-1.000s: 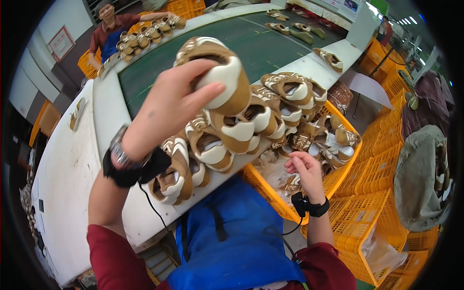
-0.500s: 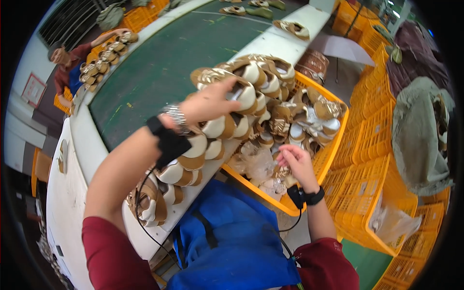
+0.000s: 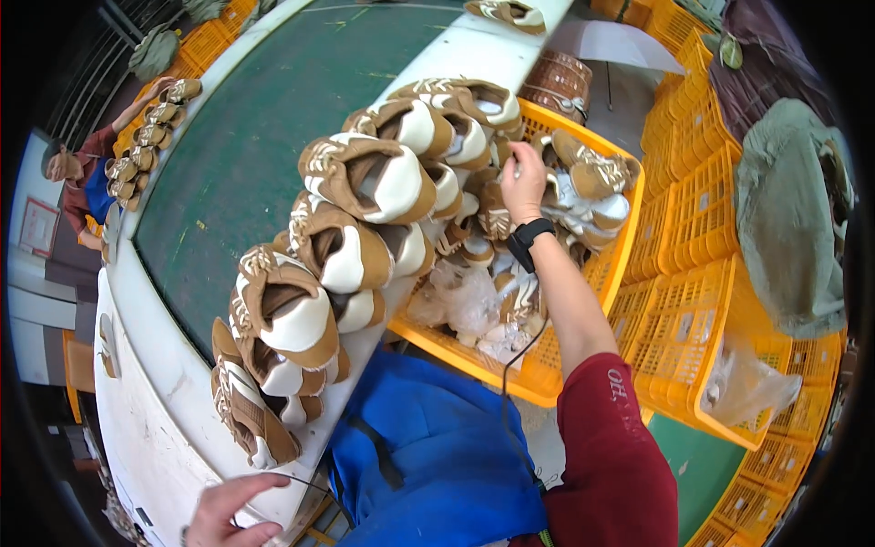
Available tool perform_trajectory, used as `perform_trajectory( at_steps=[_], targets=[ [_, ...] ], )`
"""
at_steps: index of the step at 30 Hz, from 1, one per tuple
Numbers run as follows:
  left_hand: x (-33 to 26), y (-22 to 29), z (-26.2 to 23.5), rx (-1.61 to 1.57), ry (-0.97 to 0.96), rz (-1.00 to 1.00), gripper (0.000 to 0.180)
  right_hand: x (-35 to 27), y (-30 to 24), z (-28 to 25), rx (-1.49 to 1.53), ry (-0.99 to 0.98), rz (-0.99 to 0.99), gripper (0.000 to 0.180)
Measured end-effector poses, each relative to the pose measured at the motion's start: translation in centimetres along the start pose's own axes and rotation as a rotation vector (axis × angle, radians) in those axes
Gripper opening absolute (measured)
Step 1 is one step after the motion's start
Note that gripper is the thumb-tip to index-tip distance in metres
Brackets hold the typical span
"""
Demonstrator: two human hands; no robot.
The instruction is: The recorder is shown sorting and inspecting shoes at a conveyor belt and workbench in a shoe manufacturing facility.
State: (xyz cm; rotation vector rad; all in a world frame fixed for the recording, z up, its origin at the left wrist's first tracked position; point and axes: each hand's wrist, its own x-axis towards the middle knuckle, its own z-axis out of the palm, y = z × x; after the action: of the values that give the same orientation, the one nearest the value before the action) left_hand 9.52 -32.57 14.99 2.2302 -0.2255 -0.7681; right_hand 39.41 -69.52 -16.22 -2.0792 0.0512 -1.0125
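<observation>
Brown-and-white lace-up shoes (image 3: 369, 178) are piled in stacked rows along the white table edge. My left hand (image 3: 232, 512) is low at the left, by the near end of the pile, thumb and fingers apart with nothing between them. Over a yellow plastic crate (image 3: 631, 228) my right hand (image 3: 524, 182) reaches among more shoes, its fingers curled. Whatever they pinch, if anything, is hidden. A brown shoe (image 3: 592, 169) lies on top of the crate's load, just right of that hand. Clear plastic bags (image 3: 469, 301) fill the near part of the crate.
A green work surface (image 3: 264, 118) spreads beyond the pile, with a lone shoe (image 3: 506, 14) at the far end of its white border. Yellow crates (image 3: 688, 219) are stacked at the right. Across the table a person (image 3: 91, 173) handles a row of shoes.
My left hand has left the top of the shoe pile and come back to the lower left. My right hand has moved farther into the crate. The view has shifted slightly.
</observation>
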Motion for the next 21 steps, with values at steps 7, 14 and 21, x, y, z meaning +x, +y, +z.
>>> perform_trajectory(
  at_steps=[7,14,21],
  targets=[
    [-3.0,-3.5,3.9,-0.441,0.283,-0.212,0.047,9.4,-10.6,3.5,0.077,-0.449,-0.666,0.021],
    [-2.5,-3.9,4.4,-0.623,0.3,-0.259,0.046,11.8,-11.9,0.6,-0.03,-0.95,-0.36,0.037],
    [-2.2,-4.9,4.3,-0.605,0.278,-0.237,0.046,9.8,-7.4,-1.2,0.401,-0.662,-0.255,0.028]
  ],
)
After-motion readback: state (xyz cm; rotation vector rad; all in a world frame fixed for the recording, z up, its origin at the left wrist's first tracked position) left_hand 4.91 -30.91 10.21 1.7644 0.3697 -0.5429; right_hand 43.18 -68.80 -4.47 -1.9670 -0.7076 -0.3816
